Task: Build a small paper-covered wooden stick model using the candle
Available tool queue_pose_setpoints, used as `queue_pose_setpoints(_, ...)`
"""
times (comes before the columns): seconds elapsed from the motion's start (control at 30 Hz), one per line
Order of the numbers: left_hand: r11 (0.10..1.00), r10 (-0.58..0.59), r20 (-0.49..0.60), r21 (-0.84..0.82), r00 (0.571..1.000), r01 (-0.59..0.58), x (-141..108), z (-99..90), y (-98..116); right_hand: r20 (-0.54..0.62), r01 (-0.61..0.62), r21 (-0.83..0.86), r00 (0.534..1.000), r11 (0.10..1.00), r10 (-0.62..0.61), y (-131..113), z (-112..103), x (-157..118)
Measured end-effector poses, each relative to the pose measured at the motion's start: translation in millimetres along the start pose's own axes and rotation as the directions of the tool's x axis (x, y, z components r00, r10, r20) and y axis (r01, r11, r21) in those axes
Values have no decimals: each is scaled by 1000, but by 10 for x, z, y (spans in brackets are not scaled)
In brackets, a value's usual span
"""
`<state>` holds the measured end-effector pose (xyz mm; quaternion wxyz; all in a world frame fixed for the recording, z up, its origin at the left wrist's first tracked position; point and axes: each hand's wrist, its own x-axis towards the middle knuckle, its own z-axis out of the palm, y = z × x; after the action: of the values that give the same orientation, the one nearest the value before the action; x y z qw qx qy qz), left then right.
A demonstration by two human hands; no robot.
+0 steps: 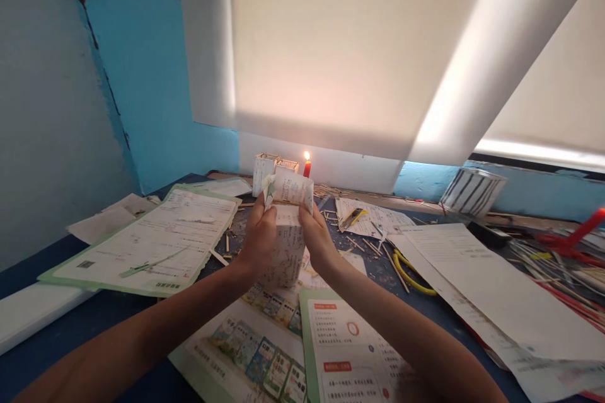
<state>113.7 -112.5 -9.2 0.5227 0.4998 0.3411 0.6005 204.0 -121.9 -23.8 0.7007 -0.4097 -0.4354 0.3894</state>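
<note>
Between my two hands is a box-shaped piece covered in printed paper (283, 239), with a loose paper flap standing up along its far top edge. My left hand (259, 230) grips its left side, thumb near the top. On the right side, my right hand (317, 236) presses with the fingers wrapped behind, partly hidden. Just beyond the piece a lit red candle (307, 169) stands upright. Two small paper-covered boxes (265, 170) sit left of the candle, partly behind the flap.
Printed sheets (155, 239) lie at left, and a worksheet (350, 340) lies in front. Thin wooden sticks (371, 245), a yellow utility knife (355, 218) and yellow-handled scissors (416, 277) are on the right. Farther right are white papers (472, 283) and a striped box (474, 192).
</note>
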Motion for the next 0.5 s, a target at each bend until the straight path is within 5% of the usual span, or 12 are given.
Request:
queue_pose_setpoints(0.23, 987, -26, 80, -154, 996, 38, 11, -12, -31, -9, 28, -23, 1000, 999, -28, -87, 31, -40)
queue_pose_setpoints(0.5, 993, -43, 16, -114, 999, 44, 55, -67, -24, 50, -47, 11, 998, 999, 46, 13, -21, -26)
